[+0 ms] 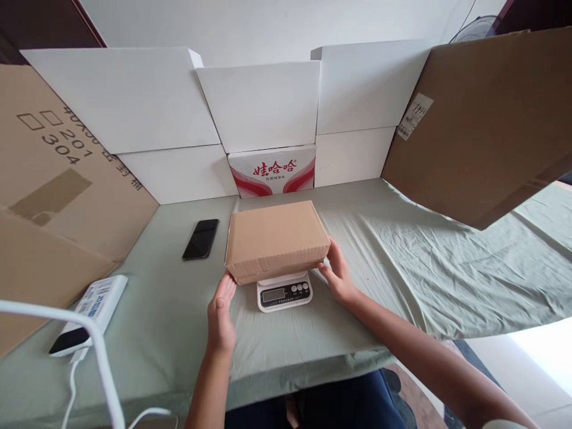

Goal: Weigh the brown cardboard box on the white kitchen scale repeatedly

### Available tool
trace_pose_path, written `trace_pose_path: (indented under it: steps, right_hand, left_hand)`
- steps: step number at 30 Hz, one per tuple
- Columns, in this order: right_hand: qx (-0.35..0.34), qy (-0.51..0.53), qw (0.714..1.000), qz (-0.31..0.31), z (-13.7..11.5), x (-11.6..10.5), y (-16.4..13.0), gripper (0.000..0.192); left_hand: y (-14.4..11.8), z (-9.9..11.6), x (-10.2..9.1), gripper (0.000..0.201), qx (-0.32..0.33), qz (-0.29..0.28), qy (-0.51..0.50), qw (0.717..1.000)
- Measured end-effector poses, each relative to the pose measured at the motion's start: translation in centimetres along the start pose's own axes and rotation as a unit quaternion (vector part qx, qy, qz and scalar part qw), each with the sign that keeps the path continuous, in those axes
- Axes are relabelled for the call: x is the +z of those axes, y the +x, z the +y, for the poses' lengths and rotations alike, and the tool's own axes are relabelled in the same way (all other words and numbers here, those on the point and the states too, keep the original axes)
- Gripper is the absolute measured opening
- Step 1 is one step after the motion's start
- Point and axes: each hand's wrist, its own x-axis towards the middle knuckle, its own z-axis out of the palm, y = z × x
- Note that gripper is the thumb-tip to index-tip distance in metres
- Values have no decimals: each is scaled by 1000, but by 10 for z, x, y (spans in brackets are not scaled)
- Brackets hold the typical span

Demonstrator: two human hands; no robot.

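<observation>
A power bank (96,310) and a black phone (201,239) lie at the left of the green cloth (402,262). The left hand (220,316), open, touches the cardboard box (274,238) at its lower-left corner; the box rests on 1 white scale (284,292). The right hand (338,274) cups its right end.

Both forearms reach forward, bare. Left hand (221,316) open, fingers extended far. Right hand (338,275) open, fingers spread, angled left.
</observation>
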Motion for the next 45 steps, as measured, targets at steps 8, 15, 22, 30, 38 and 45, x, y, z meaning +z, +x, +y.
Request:
trace_pose_path:
  steps: [8, 15, 22, 30, 38, 45]
  right_hand:
    - [-11, -17, 1000, 22, -6, -2, 1, 59]
    - [36, 37, 985, 163, -1, -11, 14, 55]
    - [43, 56, 989, 129, -3, -7, 12, 53]
    - [34, 48, 992, 107, -1, -7, 11, 51]
    - [19, 57, 997, 50, -1, -5, 7, 55]
    - [36, 35, 998, 26, -4, -4, 6, 59]
  left_hand:
    - [1, 5, -1, 74, 14, -1, -21, 1000]
    - [8, 16, -5, 65, 38, 31, -73, 996]
    - [7, 10, -4, 77, 2, 16, -52, 999]
    - [7, 8, -1, 85, -19, 25, -43, 999]
    - [6, 4, -3, 78, -14, 21, -48, 999]
    - [6, 3, -3, 74, -8, 19, -28, 999]
